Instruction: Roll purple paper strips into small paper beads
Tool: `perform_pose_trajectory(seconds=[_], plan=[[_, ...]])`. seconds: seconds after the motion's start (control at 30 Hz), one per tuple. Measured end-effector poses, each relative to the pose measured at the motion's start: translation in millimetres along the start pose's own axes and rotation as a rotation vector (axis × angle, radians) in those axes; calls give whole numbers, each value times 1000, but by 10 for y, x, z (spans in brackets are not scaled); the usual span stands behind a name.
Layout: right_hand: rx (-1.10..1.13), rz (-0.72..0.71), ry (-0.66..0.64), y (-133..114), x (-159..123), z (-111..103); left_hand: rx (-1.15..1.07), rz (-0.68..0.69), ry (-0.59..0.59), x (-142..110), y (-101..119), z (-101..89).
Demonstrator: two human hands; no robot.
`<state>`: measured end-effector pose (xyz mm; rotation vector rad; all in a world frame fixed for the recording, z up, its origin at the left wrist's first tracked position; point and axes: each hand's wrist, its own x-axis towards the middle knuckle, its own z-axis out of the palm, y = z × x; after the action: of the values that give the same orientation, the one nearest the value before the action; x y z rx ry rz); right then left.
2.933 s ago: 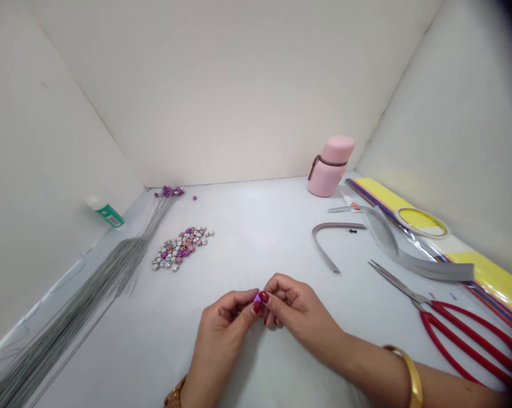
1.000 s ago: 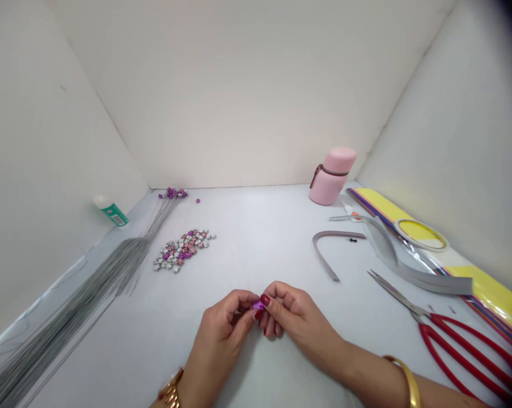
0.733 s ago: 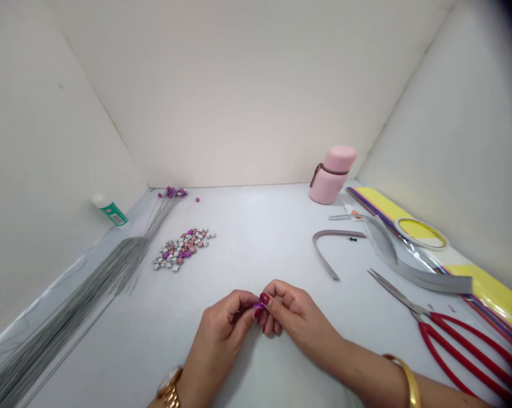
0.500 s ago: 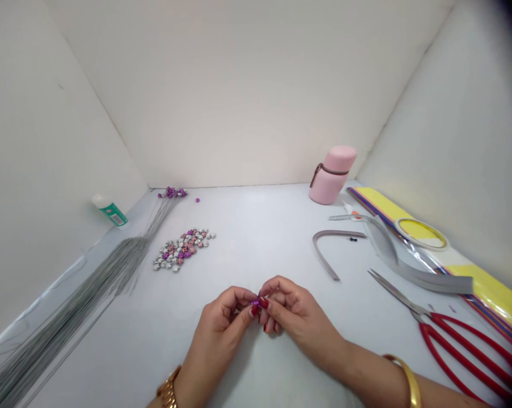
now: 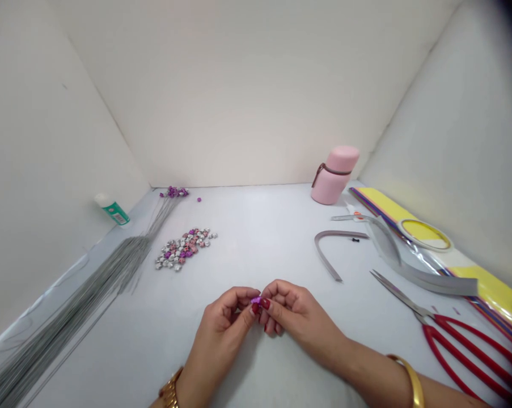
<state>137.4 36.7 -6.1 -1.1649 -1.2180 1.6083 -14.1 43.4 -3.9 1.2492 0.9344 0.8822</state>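
Note:
Between my two hands, low in the middle of the view, is a small shiny purple paper star [image 5: 256, 301]. My left hand [image 5: 227, 320] pinches its left side between thumb and forefinger. The fingertips of my right hand [image 5: 290, 310] close on its right side, and the thumbs nearly meet over it. My fingers cover much of the star, so its full shape is hidden. Beyond my left hand lies a pile of small folded stars [image 5: 183, 249] in silver, pink and purple.
Left are a bundle of thin wires [image 5: 94, 289], wires tipped with purple stars [image 5: 174, 192], and a green-white tube [image 5: 113, 209]. Right are a pink flask [image 5: 333, 177], grey strips [image 5: 434, 279], red-handled scissors [image 5: 426, 317], a tape roll [image 5: 424, 235] and coloured sheets [image 5: 494, 292].
The purple star shows slightly more between my fingertips. Both hands keep nearly the same place, and the whole view has shifted a little.

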Motion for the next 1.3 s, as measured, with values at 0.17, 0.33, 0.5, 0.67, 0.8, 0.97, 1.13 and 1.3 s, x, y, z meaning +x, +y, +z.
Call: perform_pose_trajectory(seconds=[0.17,0.33,0.5,0.67,0.8,0.97,1.13,1.3], plan=[[4,-6,-4,3,6,-22,24,-16,0,4,-60,-10],[42,5,-27,14,22,-30,141,29,71,-14,-83,-4],[63,5,-42,15,16,-29,266,129,97,-12,-51,-20],[51,-12,-38,12,-16,-36,263,131,101,-14,-57,-30],[41,-15,-26,1,-13,-36,246,112,103,-17,-74,-18],[53,-1,-24,-5,0,-31,60,-23,102,-8,-86,3],[127,-17,4,4,1,-36,-128,-112,126,14,-32,-2],[122,-68,-4,19,17,-37,-203,-169,128,18,7,-6]])
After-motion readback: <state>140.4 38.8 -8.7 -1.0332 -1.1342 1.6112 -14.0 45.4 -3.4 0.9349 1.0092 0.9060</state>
